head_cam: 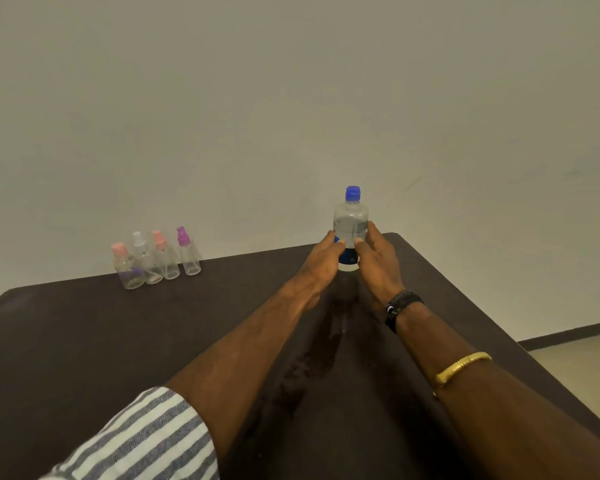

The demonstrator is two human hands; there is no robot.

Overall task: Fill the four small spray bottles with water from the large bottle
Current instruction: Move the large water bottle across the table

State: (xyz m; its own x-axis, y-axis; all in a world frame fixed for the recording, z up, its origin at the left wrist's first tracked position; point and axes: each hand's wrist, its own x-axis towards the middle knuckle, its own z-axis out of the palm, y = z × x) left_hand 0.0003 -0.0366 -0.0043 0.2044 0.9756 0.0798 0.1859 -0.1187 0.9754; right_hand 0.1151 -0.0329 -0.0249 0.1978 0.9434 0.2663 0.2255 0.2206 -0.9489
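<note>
Both hands, left hand (321, 259) and right hand (378, 259), are gripping the large bottle (351, 233) near the table's (84, 341) far edge, probably to steady it for uncapping; its blue cap (353, 193) is on. The 4 spray bottles (156, 259) are standing capped at the far-left corner.

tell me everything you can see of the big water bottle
The large bottle looks like clear plastic and is closed by a blue cap. A pale printed label wraps its middle, with a dark blue band below it. It stands upright on the dark table, near the far edge by the wall. The left hand and right hand hold its lower half from either side, thumbs on the front. Its water level cannot be made out.
</note>
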